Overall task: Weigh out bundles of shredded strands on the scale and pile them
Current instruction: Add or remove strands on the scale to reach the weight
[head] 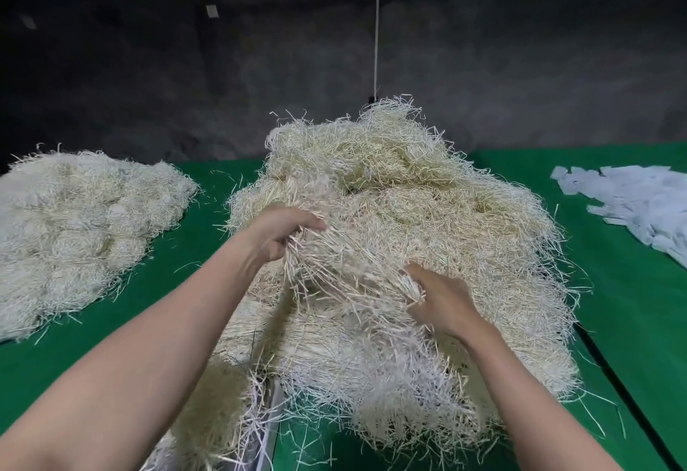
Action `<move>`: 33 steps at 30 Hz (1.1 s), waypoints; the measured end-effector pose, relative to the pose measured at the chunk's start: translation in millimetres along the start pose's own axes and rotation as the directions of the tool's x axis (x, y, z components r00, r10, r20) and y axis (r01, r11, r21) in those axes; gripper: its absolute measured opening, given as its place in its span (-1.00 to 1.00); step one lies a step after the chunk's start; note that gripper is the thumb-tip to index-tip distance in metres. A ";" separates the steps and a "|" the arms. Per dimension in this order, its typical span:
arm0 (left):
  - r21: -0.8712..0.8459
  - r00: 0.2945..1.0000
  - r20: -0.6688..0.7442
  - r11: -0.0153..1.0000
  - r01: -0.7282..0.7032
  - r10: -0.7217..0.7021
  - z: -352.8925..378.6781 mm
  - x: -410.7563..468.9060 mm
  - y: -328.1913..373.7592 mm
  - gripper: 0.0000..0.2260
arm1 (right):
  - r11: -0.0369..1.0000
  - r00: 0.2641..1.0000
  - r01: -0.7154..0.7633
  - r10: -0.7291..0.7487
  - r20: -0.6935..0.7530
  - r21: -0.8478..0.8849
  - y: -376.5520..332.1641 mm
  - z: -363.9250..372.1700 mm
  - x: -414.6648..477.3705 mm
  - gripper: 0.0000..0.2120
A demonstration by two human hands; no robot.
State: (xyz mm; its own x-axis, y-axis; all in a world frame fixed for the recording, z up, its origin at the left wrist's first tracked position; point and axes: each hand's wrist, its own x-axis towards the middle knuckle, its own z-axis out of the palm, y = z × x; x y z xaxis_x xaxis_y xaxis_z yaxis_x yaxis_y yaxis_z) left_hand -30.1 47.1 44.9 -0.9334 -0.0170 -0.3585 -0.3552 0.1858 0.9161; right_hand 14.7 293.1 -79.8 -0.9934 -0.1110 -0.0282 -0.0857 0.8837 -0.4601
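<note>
Head view: both hands are in the big heap [427, 191] of cream shredded strands in the middle of the green bench [632, 322]. The left hand [279, 236] grips one end of a bundle [349, 269] and the right hand [440, 301] curls into the other end, holding it against the heap's near side. A flatter pile [74, 225] lies at the bench's left edge, likely weighed lots. I'd say the work is under way, with most of the heap left. A grey metal strip [273, 407] at the near edge may be the scale; I cannot tell. Pale paper slips [639, 203] by the right edge show no readable writing.
</note>
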 end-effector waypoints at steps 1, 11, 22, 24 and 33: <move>0.131 0.998 -0.058 0.991 -0.014 0.022 -0.7 0.1 0.2 -0.73 | 0.999 1.000 -0.001 0.002 0.008 -0.035 1.4 2.6 -0.4 -0.27; 0.215 0.952 -0.224 0.963 -0.160 0.208 -20.5 1.7 9.6 -0.83 | 0.989 0.971 -0.138 0.145 0.188 -0.050 10.3 -10.0 -6.1 -0.25; -0.232 0.927 0.075 0.911 -0.341 0.367 31.4 -50.3 51.4 -0.74 | 0.601 0.997 -0.037 -0.033 0.071 0.798 -116.4 19.1 3.9 -0.78; -0.242 0.891 0.032 0.869 -0.432 0.453 11.8 -51.4 60.1 -0.75 | 0.618 0.994 -0.104 0.084 0.066 0.779 -95.1 34.6 7.5 -0.76; 0.819 0.869 0.494 0.317 -0.478 0.035 28.9 -16.7 -26.8 -0.79 | 0.745 0.968 0.075 0.105 -0.227 0.663 -68.1 3.7 13.6 -0.64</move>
State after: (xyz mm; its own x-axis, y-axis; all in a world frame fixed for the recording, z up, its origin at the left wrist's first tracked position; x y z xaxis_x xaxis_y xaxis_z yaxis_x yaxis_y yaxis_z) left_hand -3.6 70.8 21.1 -0.7982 0.4767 -0.3683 0.3753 0.8718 0.3149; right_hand 7.4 229.7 -52.1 -0.9881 0.0883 0.1259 -0.0878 0.3481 -0.9333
